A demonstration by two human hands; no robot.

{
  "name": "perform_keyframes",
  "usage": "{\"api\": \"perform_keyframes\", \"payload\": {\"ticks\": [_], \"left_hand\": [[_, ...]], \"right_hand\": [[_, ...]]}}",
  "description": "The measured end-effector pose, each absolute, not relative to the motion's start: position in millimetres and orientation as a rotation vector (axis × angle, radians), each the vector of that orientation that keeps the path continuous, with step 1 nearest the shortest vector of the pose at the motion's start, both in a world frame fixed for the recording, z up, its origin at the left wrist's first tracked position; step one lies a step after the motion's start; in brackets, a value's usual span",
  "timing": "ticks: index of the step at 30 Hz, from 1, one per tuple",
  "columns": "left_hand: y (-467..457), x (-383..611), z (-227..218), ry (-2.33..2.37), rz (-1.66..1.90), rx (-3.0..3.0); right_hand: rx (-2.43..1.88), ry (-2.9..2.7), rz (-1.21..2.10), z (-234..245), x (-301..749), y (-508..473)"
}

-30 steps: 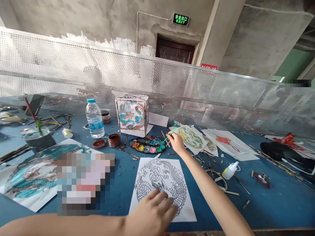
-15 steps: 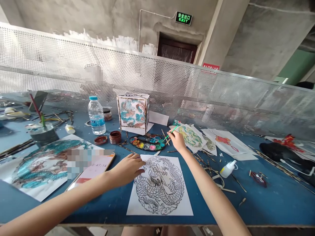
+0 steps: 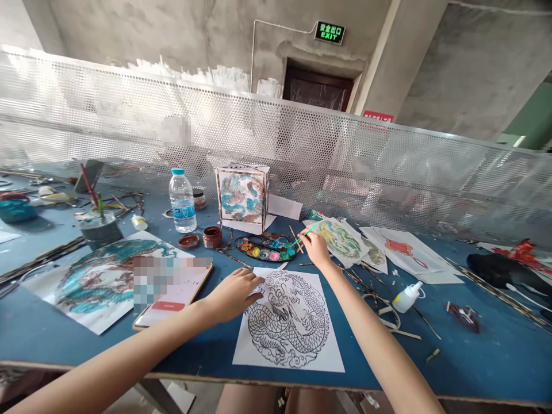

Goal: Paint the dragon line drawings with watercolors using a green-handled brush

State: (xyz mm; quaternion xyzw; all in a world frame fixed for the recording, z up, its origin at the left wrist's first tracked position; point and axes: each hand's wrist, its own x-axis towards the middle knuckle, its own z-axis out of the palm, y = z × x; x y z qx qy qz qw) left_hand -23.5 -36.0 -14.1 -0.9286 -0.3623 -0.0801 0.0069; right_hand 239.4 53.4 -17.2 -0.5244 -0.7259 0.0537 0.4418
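Note:
In the head view my right hand (image 3: 315, 248) pinches a slim green paintbrush (image 3: 309, 230), its lower end over the teal wells of the paint palette (image 3: 276, 255). Whether the bristles touch the paint is too small to tell. My left hand (image 3: 236, 294) rests with fingers stretched out at the left edge of a white sheet (image 3: 332, 359) that bears a black line drawing of a dragon (image 3: 288, 322). The drawing shows no colour. Several paint colours lie in the palette's wells, just beyond the sheet.
Left of the sheet lie a phone (image 3: 190, 287) and a painted dragon sheet (image 3: 99, 322). Behind stand a water bottle (image 3: 181, 201), a brown paint jar (image 3: 212, 237), a brush cup (image 3: 101, 230) and a paper lantern box (image 3: 242, 198). A glue bottle (image 3: 406, 297) sits right.
The view has turned slightly left, so everything appears shifted to the right. My right hand still holds the brush at the palette, and my left hand stays at the sheet's edge.

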Motion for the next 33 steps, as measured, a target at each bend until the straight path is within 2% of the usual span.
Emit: {"api": "perform_keyframes", "payload": {"ticks": [33], "left_hand": [[-36.9,-16.4,-24.0,-1.245,-0.286,-2.841]], "right_hand": [[-1.280,-1.819,0.104,-18.4,244.9,49.2]]}}
